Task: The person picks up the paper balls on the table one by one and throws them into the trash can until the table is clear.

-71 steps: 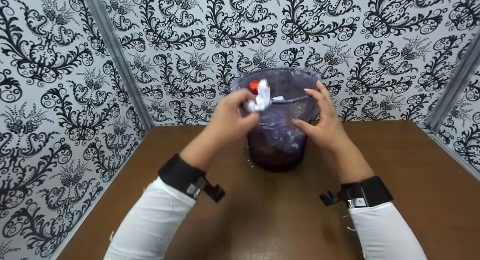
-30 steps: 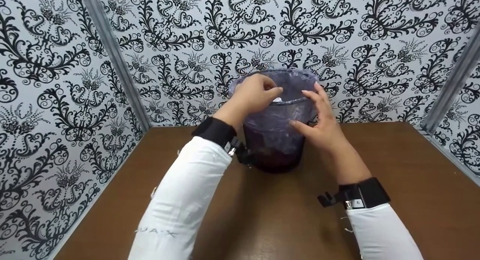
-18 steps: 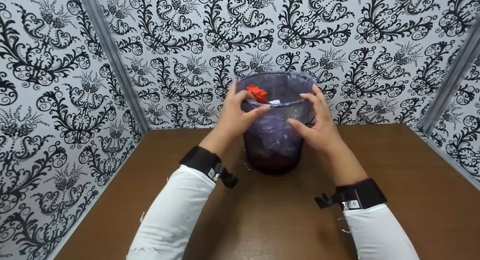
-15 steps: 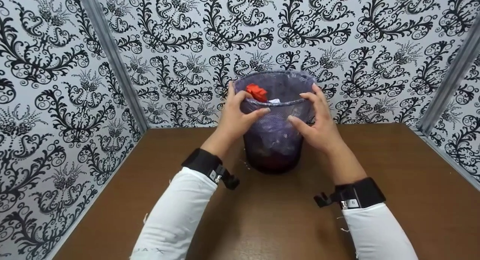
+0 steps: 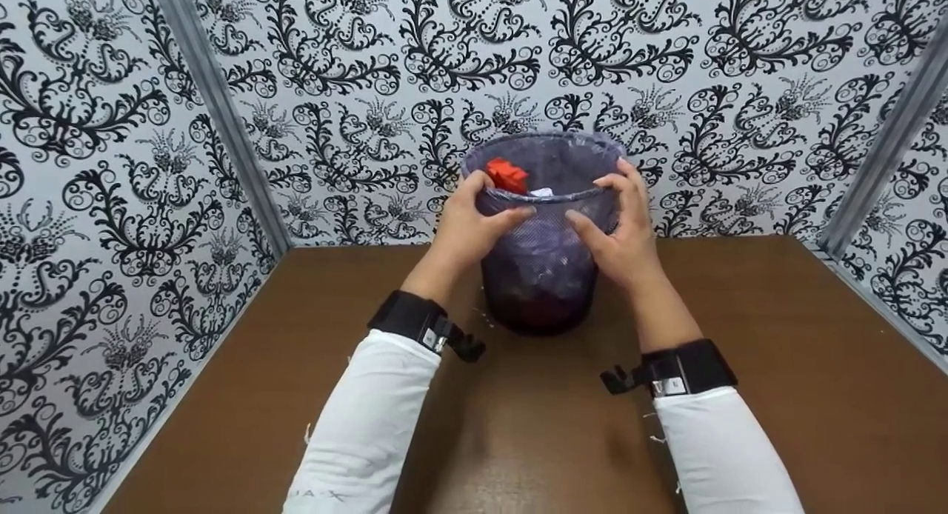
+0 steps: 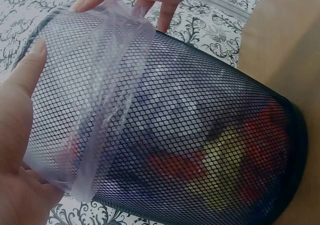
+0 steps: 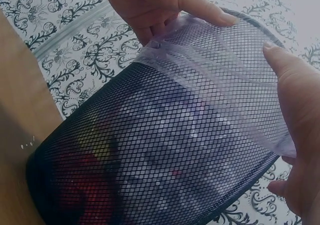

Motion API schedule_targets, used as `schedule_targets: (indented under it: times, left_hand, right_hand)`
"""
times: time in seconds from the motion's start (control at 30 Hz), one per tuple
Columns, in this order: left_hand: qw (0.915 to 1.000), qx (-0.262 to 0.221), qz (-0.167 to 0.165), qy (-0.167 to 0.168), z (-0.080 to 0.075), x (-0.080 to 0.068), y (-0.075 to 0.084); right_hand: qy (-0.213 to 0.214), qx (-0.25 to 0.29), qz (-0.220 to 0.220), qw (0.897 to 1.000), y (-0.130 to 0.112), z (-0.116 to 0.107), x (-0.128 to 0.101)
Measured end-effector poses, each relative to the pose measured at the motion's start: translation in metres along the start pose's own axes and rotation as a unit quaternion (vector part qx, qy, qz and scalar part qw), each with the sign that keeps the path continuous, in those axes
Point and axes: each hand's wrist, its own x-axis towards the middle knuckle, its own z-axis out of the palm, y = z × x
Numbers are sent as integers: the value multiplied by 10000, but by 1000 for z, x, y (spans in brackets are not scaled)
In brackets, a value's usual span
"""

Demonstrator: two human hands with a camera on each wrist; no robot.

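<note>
Between both hands stands the mesh bin [image 5: 544,277]. Left hand [image 5: 466,229] grips its rim at 9 o'clock, right hand [image 5: 626,236] at 3 o'clock. Fingers curl over the plastic liner [image 5: 552,232].

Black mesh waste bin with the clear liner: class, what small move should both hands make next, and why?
Probably peel the clear plastic liner up off the rim of the black mesh waste bin. The left hand and right hand both grip its folded-over cuff, and red rubbish already sits near the top.
</note>
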Motion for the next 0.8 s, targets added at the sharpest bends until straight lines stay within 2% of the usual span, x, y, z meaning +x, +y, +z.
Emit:
schedule_targets:
  times: [0.4,0.8]
  left_hand:
    - [9999,-44,92,-42,1,4,0]
    - [10000,-31,-2,-83,-1,1,1]
  right_hand:
    - [222,-103,-117,9996,2,3,2]
    - [38,-132,-18,9999,-2,1,1]
